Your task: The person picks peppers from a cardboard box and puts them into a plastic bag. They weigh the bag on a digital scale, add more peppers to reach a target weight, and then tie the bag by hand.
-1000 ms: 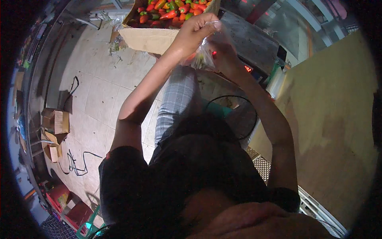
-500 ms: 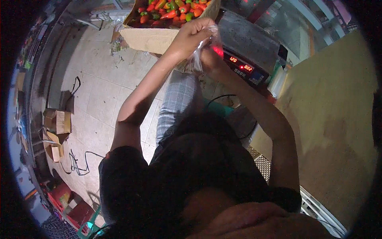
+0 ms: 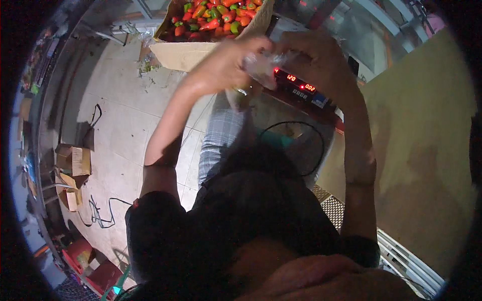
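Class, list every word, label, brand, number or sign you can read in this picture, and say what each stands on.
Scale, lit display: glowing red digits, partly readable; not copied here.
Scale, buttons and pale blue patch: marks too small to read.
Plastic bag: blurred; no lettering can be made out.
Cardboard box of peppers: no readable text on the side seen.

Over at nine o'clock I see cartons (image 3: 79, 160) on the tiled floor (image 3: 123, 118). A tangled black cord (image 3: 111, 214) lies at eight, something red (image 3: 78, 252) farther out. A broad board (image 3: 422, 150) fills three; white slats (image 3: 410, 262) show at four.
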Demonstrator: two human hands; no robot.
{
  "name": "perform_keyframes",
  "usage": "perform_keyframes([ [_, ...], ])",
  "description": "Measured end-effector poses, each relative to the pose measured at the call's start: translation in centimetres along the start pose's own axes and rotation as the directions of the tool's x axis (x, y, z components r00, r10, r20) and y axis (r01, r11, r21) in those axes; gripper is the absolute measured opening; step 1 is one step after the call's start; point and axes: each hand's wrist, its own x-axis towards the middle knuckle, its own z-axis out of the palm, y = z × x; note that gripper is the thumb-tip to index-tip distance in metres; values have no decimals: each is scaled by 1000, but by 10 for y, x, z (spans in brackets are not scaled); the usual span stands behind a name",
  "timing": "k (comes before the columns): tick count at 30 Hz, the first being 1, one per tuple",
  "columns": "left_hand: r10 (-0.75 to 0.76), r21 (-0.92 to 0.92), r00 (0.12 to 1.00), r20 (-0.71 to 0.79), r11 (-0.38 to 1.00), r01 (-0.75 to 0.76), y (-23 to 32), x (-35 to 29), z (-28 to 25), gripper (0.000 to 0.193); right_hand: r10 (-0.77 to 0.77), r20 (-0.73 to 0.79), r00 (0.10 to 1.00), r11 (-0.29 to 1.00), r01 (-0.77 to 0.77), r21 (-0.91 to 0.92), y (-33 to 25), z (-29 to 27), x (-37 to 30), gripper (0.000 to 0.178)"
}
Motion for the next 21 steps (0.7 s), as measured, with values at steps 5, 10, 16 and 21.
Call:
perform_keyframes([
  [5,97,73,993,-66,993,-92,1,4,22,43,115,-281,953,972,-50,228,7,-13,-9,34],
  [10,82,-183,982,-169,977,-113,17,5,46,42,382,277,882,901,-422,100,54,43,-76,43],
  [16,192,-279,978,-79,938,-206,59,40,-22,25,394,387,834,858,-485,171,54,76,-73,40],
  [21,199,-657,975,-97,723,-213,8,17,-19,73,65,71,995,995,-71,75,45,62,-67,32],
])
